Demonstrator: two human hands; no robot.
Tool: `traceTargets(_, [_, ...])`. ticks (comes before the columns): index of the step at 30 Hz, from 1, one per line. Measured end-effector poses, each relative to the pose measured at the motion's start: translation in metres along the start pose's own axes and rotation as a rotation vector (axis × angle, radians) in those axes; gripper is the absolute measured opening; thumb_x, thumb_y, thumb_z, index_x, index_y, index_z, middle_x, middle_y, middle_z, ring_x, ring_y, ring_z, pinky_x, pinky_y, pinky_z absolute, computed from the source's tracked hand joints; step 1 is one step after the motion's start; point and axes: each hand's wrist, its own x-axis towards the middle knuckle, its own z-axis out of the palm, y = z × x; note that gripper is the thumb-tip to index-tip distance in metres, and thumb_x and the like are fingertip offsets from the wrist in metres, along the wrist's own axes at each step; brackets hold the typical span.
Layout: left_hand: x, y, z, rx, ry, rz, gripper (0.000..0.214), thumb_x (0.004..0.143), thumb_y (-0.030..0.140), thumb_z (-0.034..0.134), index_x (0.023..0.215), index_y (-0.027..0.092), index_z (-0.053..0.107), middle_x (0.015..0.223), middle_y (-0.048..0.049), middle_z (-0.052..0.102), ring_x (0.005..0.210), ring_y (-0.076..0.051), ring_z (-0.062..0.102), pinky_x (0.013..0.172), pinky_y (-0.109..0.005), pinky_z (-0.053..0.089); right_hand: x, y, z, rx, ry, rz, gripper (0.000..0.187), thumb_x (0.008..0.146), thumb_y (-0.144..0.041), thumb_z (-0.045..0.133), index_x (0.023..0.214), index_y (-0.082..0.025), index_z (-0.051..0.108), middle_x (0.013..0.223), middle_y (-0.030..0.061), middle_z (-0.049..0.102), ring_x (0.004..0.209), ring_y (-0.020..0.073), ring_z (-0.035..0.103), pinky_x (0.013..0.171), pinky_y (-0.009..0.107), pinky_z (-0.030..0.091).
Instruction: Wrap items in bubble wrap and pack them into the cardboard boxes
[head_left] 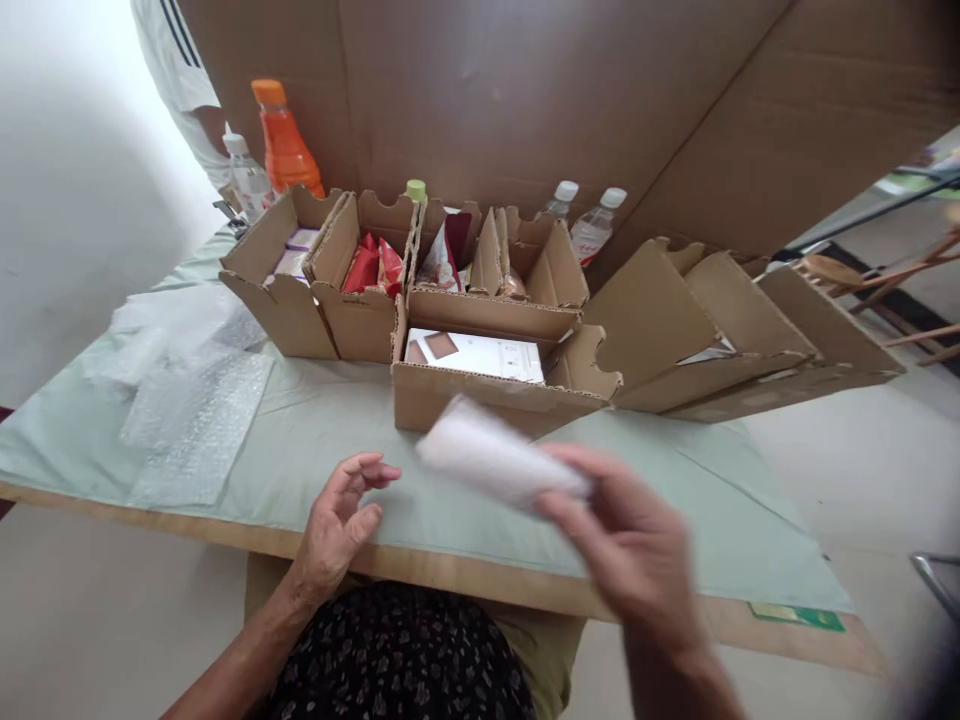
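My right hand point(626, 545) is closed on a white wrapped bundle point(495, 460), blurred by motion, held above the table's near edge. My left hand point(341, 520) rests at the table edge with fingers loosely curled apart and nothing in it. Just beyond the bundle stands an open cardboard box point(480, 395) with a white flat package point(480, 355) inside.
Several open cardboard boxes point(330, 300) with red packets stand behind it, and flattened boxes point(750, 340) lie at right. Bubble wrap sheets point(195, 420) lie at left on the pale green table cover point(360, 440). Bottles point(285, 145) and a large cardboard sheet point(525, 100) stand at the back. Another person's sleeve point(176, 70) shows far left.
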Motion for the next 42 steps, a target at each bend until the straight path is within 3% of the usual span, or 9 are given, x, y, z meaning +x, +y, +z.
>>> traceTargets(2, [0.007,-0.006,-0.003,0.220,0.048,0.049,0.049,0.092,0.044,0.071,0.133,0.021,0.061,0.122,-0.0130,0.075,0.114,-0.026,0.069,0.104,-0.044,0.055,0.033,-0.005,-0.039,-0.213,0.253,-0.065,0.029,0.089,-0.039,0.075,0.118,-0.035,0.075,0.113,0.0069,0.078,0.089,0.0271,0.072,0.075,0.043,0.059])
traceTargets(4, [0.011,-0.013,-0.003,0.421,0.083,0.108,0.039,0.092,0.036,0.068,0.127,0.020,0.064,0.117,-0.0126,0.075,0.110,-0.026,0.071,0.100,-0.045,0.057,0.070,-0.007,-0.067,-0.510,0.270,-0.081,0.029,0.091,-0.043,0.071,0.115,-0.027,0.077,0.104,0.0097,0.078,0.081,0.0235,0.069,0.074,0.042,0.055])
traceTargets(9, [0.011,-0.020,0.002,0.621,0.028,0.324,0.022,0.094,0.025,0.060,0.113,0.021,0.070,0.108,-0.0101,0.077,0.103,-0.025,0.074,0.092,-0.040,0.062,0.142,-0.016,-0.067,-1.258,-0.236,0.074,0.024,0.092,-0.031,0.058,0.094,-0.023,0.080,0.072,0.0065,0.071,0.068,0.0226,0.063,0.062,0.035,0.039])
traceTargets(13, [0.012,-0.019,0.001,0.639,0.023,0.406,0.018,0.095,0.022,0.059,0.109,0.021,0.071,0.106,-0.0093,0.078,0.101,-0.024,0.075,0.089,-0.038,0.063,0.167,-0.022,-0.030,-1.398,-0.587,0.090,0.024,0.091,-0.024,0.055,0.086,-0.019,0.077,0.079,0.0106,0.073,0.070,0.0237,0.065,0.059,0.033,0.036])
traceTargets(25, [0.013,-0.023,0.000,0.676,0.005,0.430,0.018,0.095,0.022,0.059,0.105,0.021,0.073,0.104,-0.0089,0.078,0.100,-0.024,0.075,0.088,-0.038,0.063,0.167,0.009,-0.022,-1.176,-0.714,0.018,0.025,0.095,-0.018,0.053,0.104,-0.014,0.075,0.106,0.0146,0.078,0.089,0.0228,0.072,0.069,0.030,0.042])
traceTargets(30, [0.012,-0.015,-0.001,0.678,0.092,0.305,0.031,0.094,0.031,0.062,0.121,0.019,0.069,0.118,-0.0119,0.075,0.103,-0.027,0.072,0.091,-0.045,0.061,0.130,-0.007,-0.079,-1.005,-0.300,-0.030,0.033,0.099,-0.029,0.049,0.118,-0.019,0.074,0.109,0.0101,0.080,0.097,0.0273,0.073,0.081,0.038,0.051])
traceTargets(34, [0.042,0.014,0.004,0.507,0.153,0.241,0.069,0.090,0.038,0.071,0.154,0.025,0.048,0.153,-0.0150,0.056,0.134,-0.033,0.059,0.109,-0.054,0.052,0.077,0.025,-0.112,-0.624,-0.096,0.031,0.037,0.095,-0.044,0.055,0.113,-0.020,0.075,0.100,0.0088,0.080,0.085,0.0247,0.073,0.081,0.041,0.057])
traceTargets(39, [0.094,0.037,0.034,0.249,0.027,0.204,0.085,0.082,0.045,0.080,0.156,0.027,0.042,0.160,-0.0146,0.049,0.147,-0.037,0.047,0.116,-0.055,0.046,0.045,0.081,-0.064,-0.295,-0.229,0.081,0.066,0.089,-0.047,0.065,0.147,-0.019,0.055,0.130,0.0158,0.072,0.104,0.0299,0.072,0.081,0.044,0.061])
traceTargets(42, [0.090,0.035,0.064,0.186,-0.010,0.226,0.079,0.083,0.042,0.079,0.153,0.026,0.045,0.155,-0.0133,0.054,0.147,-0.035,0.048,0.119,-0.052,0.044,0.035,0.095,-0.047,-0.206,-0.220,0.016,0.071,0.092,-0.048,0.063,0.155,-0.022,0.044,0.146,0.0173,0.063,0.128,0.0343,0.063,0.095,0.051,0.059])
